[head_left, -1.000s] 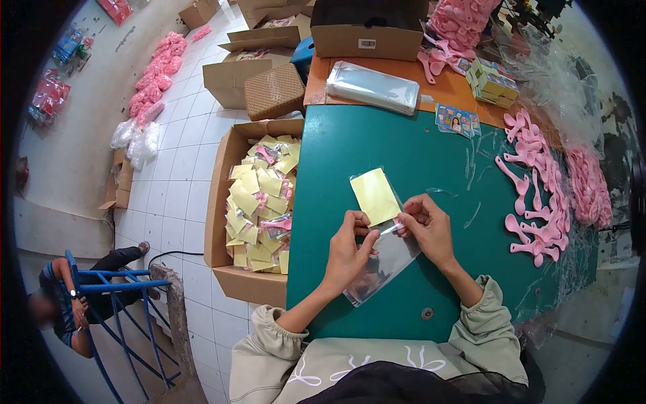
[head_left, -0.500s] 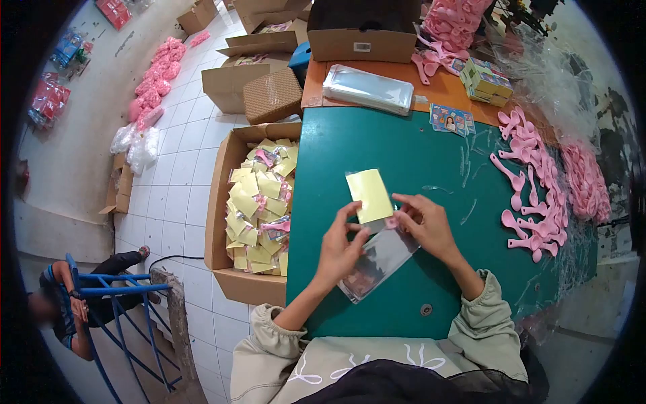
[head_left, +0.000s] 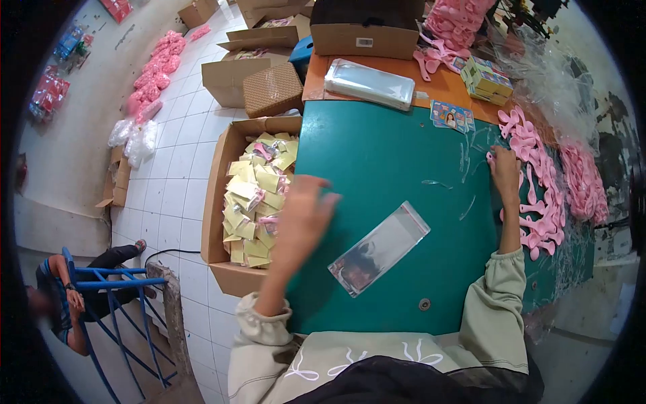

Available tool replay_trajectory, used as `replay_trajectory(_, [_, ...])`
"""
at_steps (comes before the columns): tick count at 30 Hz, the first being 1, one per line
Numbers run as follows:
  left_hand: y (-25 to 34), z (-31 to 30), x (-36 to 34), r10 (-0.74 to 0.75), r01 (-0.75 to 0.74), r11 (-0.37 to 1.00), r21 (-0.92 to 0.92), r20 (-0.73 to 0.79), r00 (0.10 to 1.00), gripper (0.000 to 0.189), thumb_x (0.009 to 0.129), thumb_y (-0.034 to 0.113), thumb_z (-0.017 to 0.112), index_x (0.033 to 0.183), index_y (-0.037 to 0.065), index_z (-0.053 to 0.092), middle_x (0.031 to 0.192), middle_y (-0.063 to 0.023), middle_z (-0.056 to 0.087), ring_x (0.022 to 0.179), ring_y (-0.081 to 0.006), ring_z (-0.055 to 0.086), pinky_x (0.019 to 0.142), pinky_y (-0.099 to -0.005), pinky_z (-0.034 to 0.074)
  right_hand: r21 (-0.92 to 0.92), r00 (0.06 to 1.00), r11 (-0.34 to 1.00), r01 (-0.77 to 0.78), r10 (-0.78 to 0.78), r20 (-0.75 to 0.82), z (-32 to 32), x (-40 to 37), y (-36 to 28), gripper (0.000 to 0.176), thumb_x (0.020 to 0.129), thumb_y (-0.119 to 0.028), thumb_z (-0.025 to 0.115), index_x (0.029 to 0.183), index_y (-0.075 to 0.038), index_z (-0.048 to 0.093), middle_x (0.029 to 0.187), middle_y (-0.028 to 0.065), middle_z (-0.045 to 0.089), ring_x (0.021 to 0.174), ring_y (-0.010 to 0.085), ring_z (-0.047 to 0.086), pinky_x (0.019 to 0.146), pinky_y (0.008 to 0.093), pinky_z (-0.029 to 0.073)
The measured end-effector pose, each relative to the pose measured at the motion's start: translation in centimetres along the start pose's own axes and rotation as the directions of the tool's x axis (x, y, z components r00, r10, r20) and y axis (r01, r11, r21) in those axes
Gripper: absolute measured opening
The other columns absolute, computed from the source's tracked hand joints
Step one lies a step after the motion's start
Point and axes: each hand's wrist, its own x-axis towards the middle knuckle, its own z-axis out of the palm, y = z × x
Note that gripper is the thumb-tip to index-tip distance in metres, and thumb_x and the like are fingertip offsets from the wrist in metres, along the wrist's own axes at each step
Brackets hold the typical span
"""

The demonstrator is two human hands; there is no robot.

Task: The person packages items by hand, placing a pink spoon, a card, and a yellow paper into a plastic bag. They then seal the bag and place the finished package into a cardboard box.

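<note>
My left hand (head_left: pixel 301 219), smeared by motion, is over the right edge of the cardboard box (head_left: pixel 214 225). Its thumb and fingers look apart, with nothing visible between them. Inside the box lie several yellow-card packets (head_left: pixel 243 195) with pink pieces. At the right of the green table, my right hand (head_left: pixel 505 172) has its fingers closed on a pink spoon (head_left: pixel 490 159) at the edge of the spread of pink spoons (head_left: pixel 538 225); most of that spoon is hidden under the hand. Between my hands a clear plastic sleeve (head_left: pixel 380 249) lies flat and slanted on the table.
A stack of clear sleeves (head_left: pixel 370 82) lies at the table's far edge, with printed cards (head_left: pixel 452 116) and a yellow card stack (head_left: pixel 486 81) to its right. Bundled pink spoons (head_left: pixel 584 178) lie far right. A person (head_left: pixel 64 296) is beside a blue metal frame (head_left: pixel 121 279) at left.
The yellow-card packet has left my hands. My left hand has swung left to the box, and my right hand has reached right to the spoons. The clear sleeve stays on the table.
</note>
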Motion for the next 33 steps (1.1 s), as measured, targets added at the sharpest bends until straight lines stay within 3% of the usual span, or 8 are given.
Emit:
replay_trajectory(3, [4.7,5.2,-0.4,0.145,-0.165,0.983,0.076,0.218,0.965,0.023,0.081,0.018,0.065,0.095,0.004,0.054,0.092,-0.0122,0.052,0.082,-0.029,0.058,0.067,-0.0393,0.049,-0.005,0.999,1.0,-0.013,0.013,0.044,-1.2,0.6,-1.2,0.02,0.08,-0.012,0.059,0.101,-0.01,0.061,0.099,0.009,0.06,0.097,0.0281,0.052,0.081,0.0432,0.04])
replay_trajectory(7, [4.9,7.2,-0.8,0.191,-0.195,0.981,0.005,0.18,0.965,0.022,0.079,0.016,0.065,0.096,0.007,0.054,0.089,-0.0088,0.053,0.077,-0.0267,0.059,0.065,-0.0363,0.05,0.19,0.992,0.981,0.037,-0.014,-0.122,-4.2,1.6,-0.4,0.017,0.081,-0.012,0.059,0.097,-0.01,0.062,0.093,0.0089,0.061,0.091,0.0274,0.056,0.079,0.0416,0.041])
replay_trajectory(10, [4.2,7.4,-0.8,0.114,-0.079,0.981,-0.176,0.202,0.973,0.023,0.078,0.013,0.067,0.097,0.008,0.056,0.086,-0.0067,0.054,0.077,-0.0244,0.059,0.064,-0.0355,0.049,0.665,0.984,0.745,-0.056,0.155,-0.091,-8.8,2.3,0.0,0.017,0.082,-0.013,0.061,0.097,-0.007,0.062,0.089,0.0098,0.063,0.087,0.0259,0.06,0.078,0.0387,0.042])
replay_trajectory(13, [3.9,7.4,-0.8,0.108,-0.061,0.973,-0.222,0.205,0.973,0.023,0.076,0.012,0.068,0.096,0.008,0.057,0.083,-0.0055,0.055,0.075,-0.0226,0.058,0.063,-0.0349,0.048,0.155,0.919,0.977,-0.149,0.195,-0.343,-10.8,1.6,-0.9,0.016,0.083,-0.013,0.062,0.097,-0.006,0.062,0.09,0.009,0.064,0.081,0.0224,0.061,0.075,0.0341,0.045])
replay_trajectory(16, [3.8,7.9,-0.9,0.141,-0.123,0.98,-0.154,0.116,0.983,0.02,0.076,0.014,0.069,0.092,0.007,0.059,0.084,-0.0059,0.056,0.074,-0.0222,0.059,0.063,-0.0339,0.048,0.403,0.905,0.906,-0.131,0.275,-0.324,-10.5,1.5,-1.0,0.016,0.083,-0.012,0.062,0.096,-0.004,0.062,0.087,0.007,0.064,0.075,0.0178,0.061,0.071,0.0307,0.047])
replay_trajectory(24, [3.6,7.6,-0.5,0.107,-0.079,0.963,-0.259,0.096,0.99,0.019,0.079,0.015,0.068,0.092,0.005,0.059,0.078,-0.0084,0.064,0.068,-0.0223,0.063,0.058,-0.0318,0.049,0.86,0.963,0.509,-0.05,-0.205,0.177,-12.0,0.4,-9.3,0.014,0.077,-0.009,0.067,0.085,-0.001,0.06,0.075,0.006,0.063,0.068,0.011,0.06,0.064,0.0247,0.047])
replay_trajectory(31, [3.4,6.0,-0.3,0.037,0.007,0.958,-0.286,0.149,0.988,0.013,0.083,0.009,0.064,0.092,0.001,0.059,0.088,-0.012,0.068,0.076,-0.0226,0.068,0.066,-0.0299,0.052,0.775,0.882,0.631,-0.026,-0.351,0.316,-10.4,-0.7,-13.2,0.013,0.076,-0.006,0.066,0.079,0.001,0.055,0.066,0.0119,0.062,0.062,0.0204,0.063,0.058,0.0285,0.046])
replay_trajectory(33, [2.7,6.1,0.1,0.111,-0.113,0.94,-0.323,-0.025,0.994,0.014,0.083,0.009,0.063,0.093,0.002,0.057,0.087,-0.0123,0.067,0.076,-0.0261,0.066,0.065,-0.0324,0.051,0.772,0.884,0.636,-0.011,-0.354,0.304,-10.7,-0.8,-13.2,0.013,0.077,-0.005,0.065,0.078,0.002,0.054,0.066,0.0134,0.062,0.061,0.0224,0.063,0.057,0.0295,0.046])
